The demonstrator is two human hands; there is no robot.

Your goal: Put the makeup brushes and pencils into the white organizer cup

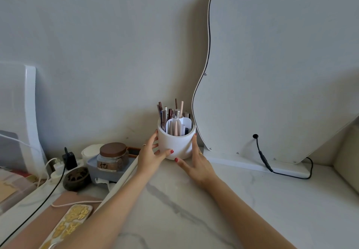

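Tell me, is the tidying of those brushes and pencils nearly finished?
It looks nearly finished. The brushes and pencils already stand upright in the white organizer cup. The left hand and right hand hold the cup by its sides on the marble counter. No loose brushes show on the counter, so little seems left.

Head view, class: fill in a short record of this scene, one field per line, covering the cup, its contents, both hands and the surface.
cup: white organizer cup, upright on the marble counter
contents: makeup brushes and pencils standing inside
left hand: holds the cup's left side
right hand: holds the cup's right side
beside cup: wavy white board
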